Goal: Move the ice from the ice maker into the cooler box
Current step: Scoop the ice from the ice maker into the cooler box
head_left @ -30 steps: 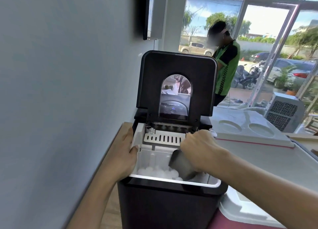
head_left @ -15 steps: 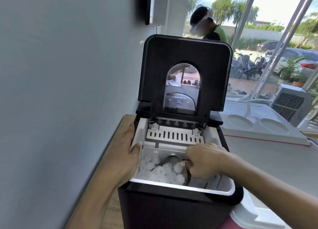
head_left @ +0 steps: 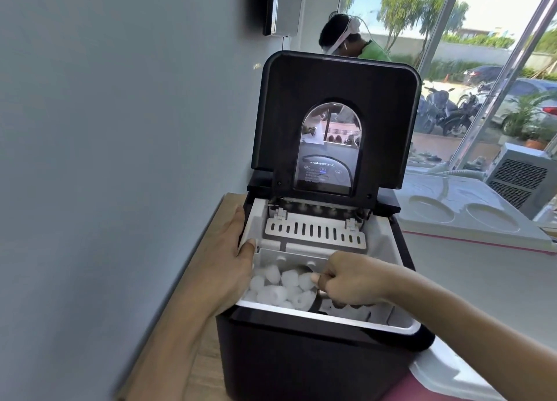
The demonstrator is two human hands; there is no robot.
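A black ice maker (head_left: 301, 358) stands in front of me with its lid (head_left: 334, 105) raised upright. Its white basket (head_left: 331, 317) holds several rounded ice pieces (head_left: 280, 286), piled at the left. My right hand (head_left: 352, 280) is closed on a dark metal scoop (head_left: 313, 295) that is dug into the ice; most of the scoop is hidden by the hand and the ice. My left hand (head_left: 232, 265) grips the left edge of the ice maker, thumb on the white rim. The cooler box (head_left: 452, 373), white-rimmed with a pink body, shows only at the lower right corner.
A grey wall (head_left: 120, 159) runs close along the left. The ice maker sits on a wooden counter (head_left: 193, 325). A white lid with two round cup recesses (head_left: 461, 217) lies to the right. Another person (head_left: 352, 39) stands behind the raised lid, by large windows.
My right hand has lowered the scoop from an upright tilt into the ice and pushed it left into the pile. My view has moved closer. The left hand stays on the edge.
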